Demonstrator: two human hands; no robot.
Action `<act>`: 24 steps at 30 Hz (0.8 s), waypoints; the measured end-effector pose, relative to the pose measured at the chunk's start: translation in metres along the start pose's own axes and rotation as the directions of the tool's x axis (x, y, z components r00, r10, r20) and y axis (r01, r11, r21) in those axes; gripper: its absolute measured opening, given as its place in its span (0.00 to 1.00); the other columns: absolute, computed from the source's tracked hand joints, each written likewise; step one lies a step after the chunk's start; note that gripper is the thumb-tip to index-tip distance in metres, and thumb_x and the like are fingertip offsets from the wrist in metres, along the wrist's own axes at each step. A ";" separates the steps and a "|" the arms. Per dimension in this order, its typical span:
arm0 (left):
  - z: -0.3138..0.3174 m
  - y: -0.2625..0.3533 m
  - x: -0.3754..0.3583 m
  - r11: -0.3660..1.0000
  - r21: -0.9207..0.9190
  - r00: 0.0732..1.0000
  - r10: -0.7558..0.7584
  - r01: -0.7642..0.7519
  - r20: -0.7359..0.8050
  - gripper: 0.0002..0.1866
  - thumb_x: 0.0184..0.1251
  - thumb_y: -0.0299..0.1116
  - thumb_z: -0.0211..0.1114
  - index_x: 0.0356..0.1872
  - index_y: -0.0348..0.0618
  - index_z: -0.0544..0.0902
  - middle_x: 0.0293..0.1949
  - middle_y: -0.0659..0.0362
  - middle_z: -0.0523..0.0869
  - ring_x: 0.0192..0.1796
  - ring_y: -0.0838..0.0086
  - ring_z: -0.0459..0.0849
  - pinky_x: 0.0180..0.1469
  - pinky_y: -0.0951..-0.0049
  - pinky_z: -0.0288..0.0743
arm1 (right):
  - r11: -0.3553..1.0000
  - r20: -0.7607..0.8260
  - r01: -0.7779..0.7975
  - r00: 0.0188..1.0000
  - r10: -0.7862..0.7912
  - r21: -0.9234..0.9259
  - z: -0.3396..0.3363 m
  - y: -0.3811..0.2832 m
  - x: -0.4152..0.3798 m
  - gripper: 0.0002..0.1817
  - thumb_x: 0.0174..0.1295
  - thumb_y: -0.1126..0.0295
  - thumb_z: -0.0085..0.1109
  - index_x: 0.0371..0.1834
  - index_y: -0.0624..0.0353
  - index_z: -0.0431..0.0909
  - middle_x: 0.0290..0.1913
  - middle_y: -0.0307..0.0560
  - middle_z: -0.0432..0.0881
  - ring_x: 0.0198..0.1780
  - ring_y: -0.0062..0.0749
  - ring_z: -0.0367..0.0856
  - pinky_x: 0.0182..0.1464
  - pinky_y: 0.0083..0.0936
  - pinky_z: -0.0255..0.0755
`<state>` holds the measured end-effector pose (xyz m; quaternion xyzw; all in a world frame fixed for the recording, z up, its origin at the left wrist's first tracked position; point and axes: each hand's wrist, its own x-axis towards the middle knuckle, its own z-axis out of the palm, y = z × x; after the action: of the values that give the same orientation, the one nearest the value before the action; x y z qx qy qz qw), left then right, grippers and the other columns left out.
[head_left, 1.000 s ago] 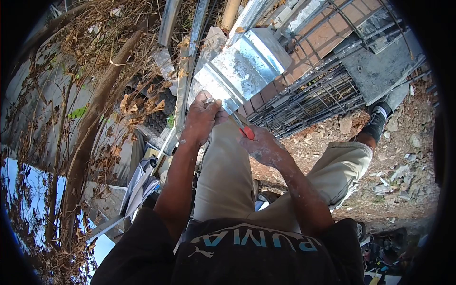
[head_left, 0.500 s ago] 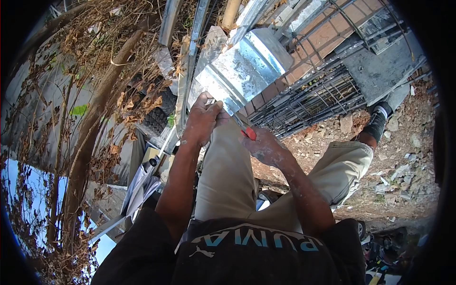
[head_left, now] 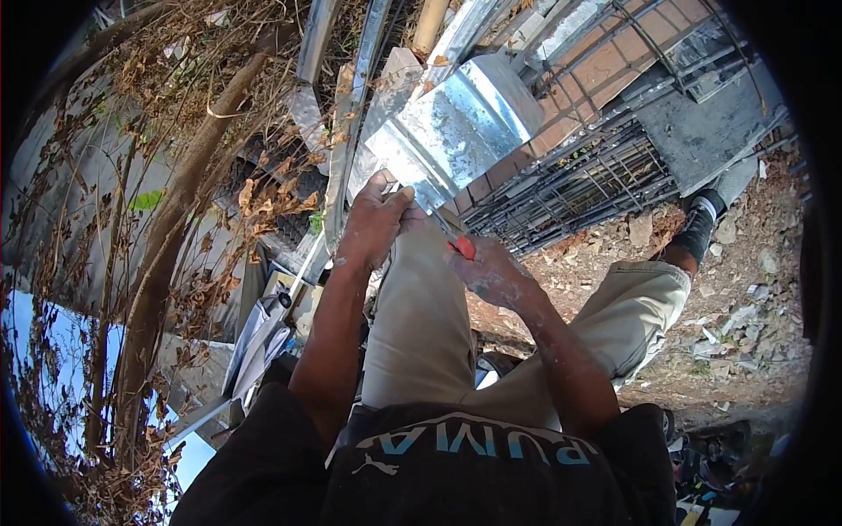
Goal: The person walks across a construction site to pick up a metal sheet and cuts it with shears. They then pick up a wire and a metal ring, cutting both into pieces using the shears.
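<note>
A shiny ribbed piece of sheet metal [head_left: 460,131] slants away in front of me, above my raised knee. My left hand [head_left: 375,219] grips its near edge with the thumb on top and the fingers partly hidden. In my right hand [head_left: 493,272] is a pair of red-handled tin snips [head_left: 463,248]. Their metal jaws meet the sheet's near edge, just right of my left hand. How far the jaws are apart is too small to tell.
Tied steel rebar cages [head_left: 605,171] lie to the right, with a grey board [head_left: 706,123] over them. Long metal channels [head_left: 364,53] stand at the back left beside dry branches [head_left: 180,193]. Rubble [head_left: 745,320] covers the ground by my foot.
Both hands stay almost where they were on the sheet and the snips. The sheet has shifted very slightly toward the lower right. No grip has changed.
</note>
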<state>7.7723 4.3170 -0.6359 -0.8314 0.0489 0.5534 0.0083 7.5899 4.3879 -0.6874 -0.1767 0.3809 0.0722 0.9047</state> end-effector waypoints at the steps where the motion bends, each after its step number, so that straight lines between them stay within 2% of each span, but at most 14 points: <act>1: 0.000 -0.001 -0.001 1.000 -0.020 1.000 -0.013 0.013 -0.016 0.13 0.72 0.29 0.60 0.53 0.37 0.73 0.33 0.59 0.82 0.32 0.77 0.82 0.36 0.76 0.81 | 1.000 0.006 -0.008 1.000 0.008 -0.002 0.000 0.000 0.000 0.17 0.66 0.58 0.56 0.37 0.65 0.75 0.27 0.42 0.75 0.30 0.26 0.72 0.35 0.29 0.70; 4: -0.003 0.000 -0.001 1.000 0.019 1.000 0.001 -0.001 0.012 0.14 0.72 0.35 0.61 0.52 0.41 0.75 0.32 0.62 0.82 0.33 0.79 0.82 0.38 0.76 0.81 | 1.000 -0.007 0.000 1.000 0.000 -0.008 0.000 -0.002 -0.001 0.18 0.66 0.57 0.57 0.36 0.65 0.75 0.26 0.41 0.75 0.29 0.25 0.71 0.34 0.30 0.70; 7: -0.006 0.009 0.005 1.000 0.000 0.995 0.021 -0.021 -0.093 0.17 0.70 0.44 0.63 0.46 0.40 0.78 0.30 0.61 0.81 0.30 0.78 0.80 0.36 0.76 0.81 | 1.000 -0.013 0.017 1.000 -0.017 0.017 0.000 -0.001 -0.001 0.18 0.66 0.57 0.57 0.35 0.65 0.75 0.25 0.40 0.74 0.28 0.24 0.71 0.33 0.29 0.69; 10: -0.013 0.007 0.027 0.986 -0.044 0.977 0.152 -0.160 -0.153 0.20 0.68 0.50 0.64 0.44 0.42 0.80 0.29 0.62 0.80 0.29 0.79 0.80 0.34 0.75 0.81 | 0.997 0.011 0.038 0.999 -0.039 0.066 -0.002 0.000 -0.001 0.17 0.65 0.57 0.57 0.34 0.64 0.75 0.25 0.40 0.74 0.27 0.23 0.71 0.32 0.28 0.69; 13: -0.012 0.006 0.035 0.988 -0.075 0.986 0.127 -0.136 -0.111 0.16 0.70 0.45 0.65 0.45 0.42 0.81 0.29 0.63 0.81 0.27 0.80 0.79 0.31 0.76 0.80 | 0.995 0.011 0.017 1.000 -0.018 0.096 -0.001 0.000 -0.002 0.17 0.65 0.57 0.57 0.33 0.63 0.75 0.25 0.39 0.74 0.27 0.23 0.71 0.32 0.28 0.69; 17: -0.010 0.009 0.034 0.988 -0.079 0.986 0.124 -0.133 -0.112 0.15 0.70 0.41 0.64 0.49 0.43 0.81 0.29 0.64 0.82 0.26 0.82 0.78 0.29 0.77 0.79 | 0.999 0.011 0.004 1.000 -0.004 0.048 -0.001 -0.002 -0.003 0.17 0.65 0.57 0.57 0.32 0.63 0.75 0.24 0.39 0.74 0.27 0.22 0.70 0.31 0.28 0.68; 24: -0.012 0.001 0.035 0.980 -0.074 0.981 0.178 -0.183 -0.072 0.15 0.72 0.41 0.63 0.50 0.41 0.81 0.30 0.64 0.83 0.27 0.83 0.78 0.32 0.78 0.79 | 0.997 -0.013 0.036 0.999 -0.035 0.061 0.007 0.002 -0.004 0.16 0.66 0.59 0.56 0.29 0.61 0.74 0.23 0.35 0.71 0.26 0.21 0.66 0.29 0.28 0.65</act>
<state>7.7967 4.3129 -0.6639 -0.8408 0.1024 0.5259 -0.0770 7.5907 4.3921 -0.6806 -0.1561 0.3853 0.0432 0.9085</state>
